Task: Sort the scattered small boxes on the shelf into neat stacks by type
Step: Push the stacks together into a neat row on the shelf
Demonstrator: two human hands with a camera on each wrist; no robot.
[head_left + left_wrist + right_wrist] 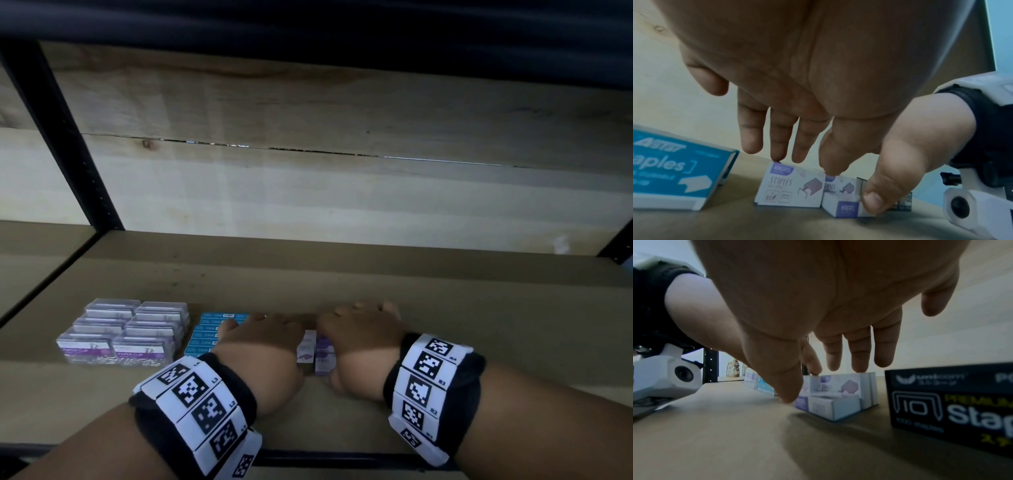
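With the paper clip boxes [120, 337] and blue staple boxes [212, 334] already grouped at shelf [479, 308] left, both hands, left hand [263, 339] and right hand [359, 339], fingers extended, square up the white-purple staple boxes [791, 185]; a black staple box [949, 404] remains unsorted.

Left hand [260, 342] and right hand [359, 339] side by side, palms down, fingers extended.

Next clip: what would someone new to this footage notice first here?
Two hands, the left hand and right hand, meet mid-shelf over a cluster of small white-and-purple staple boxes, fingertips on the box tops. To their left sit tidy rows of blue staple boxes and clear paper clip boxes. A black staple box looms to the right in the right wrist view.
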